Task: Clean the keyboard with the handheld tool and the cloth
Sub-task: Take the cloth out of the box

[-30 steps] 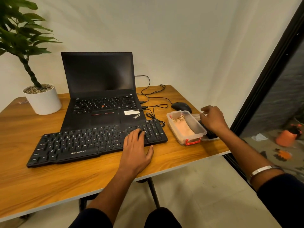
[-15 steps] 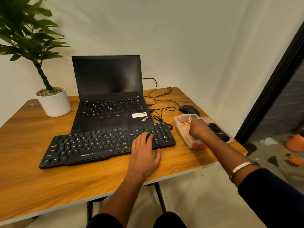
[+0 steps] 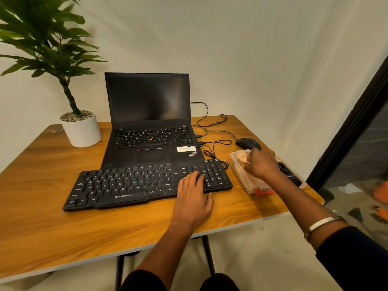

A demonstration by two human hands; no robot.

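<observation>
At the right-hand end of the table, the right hand (image 3: 261, 164) reaches into a clear plastic container (image 3: 236, 159), its fingers curled down onto the pale cloth (image 3: 241, 158) inside; whether the cloth is already pinched cannot be told, since the knuckles hide the fingertips. The left hand (image 3: 194, 196) lies flat with straight, relaxed fingers on the black keyboard (image 3: 134, 183), just left of its number pad, steadying it. The step in hand appears to be fetching the cleaning supplies, so the task is at its start. The handheld tool cannot be identified with confidence; dark objects (image 3: 290, 175) lie just beyond the container. The next move calls for a firm pinch on the cloth and a lift clear of the container wall, then a carry leftward to the keys. The container sits near the table's right edge (image 3: 315, 196), so a snagged cloth could drag it off. A mouse (image 3: 247, 143) and loose cables (image 3: 214, 141) lie behind; bare wood (image 3: 105, 232) in front of the keyboard offers room.
</observation>
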